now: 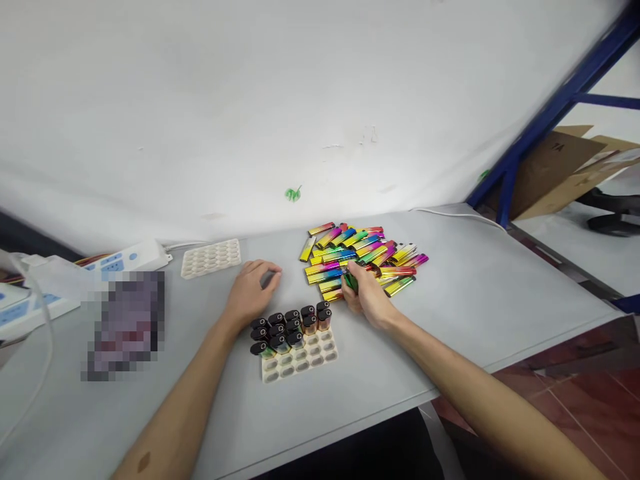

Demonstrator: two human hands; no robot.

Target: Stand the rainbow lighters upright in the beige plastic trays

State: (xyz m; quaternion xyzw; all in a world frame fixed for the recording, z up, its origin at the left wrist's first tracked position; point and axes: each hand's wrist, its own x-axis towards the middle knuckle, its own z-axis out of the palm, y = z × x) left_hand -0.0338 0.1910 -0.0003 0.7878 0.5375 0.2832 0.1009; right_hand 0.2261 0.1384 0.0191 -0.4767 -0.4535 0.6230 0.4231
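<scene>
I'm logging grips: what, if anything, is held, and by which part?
The right hand appears to hold a shiny green casing; which part it grips can't be told. The left hand seems to hold nothing.

And it's a grey tabletop (450,327): shiny rainbow-coloured cases (345,255) heaped around the right fingers (349,299), a part-filled slotted tray (294,369) nearer than the left fingers (256,268), another pale tray (213,259) left of those, a power strip (146,257) farther left!
</scene>
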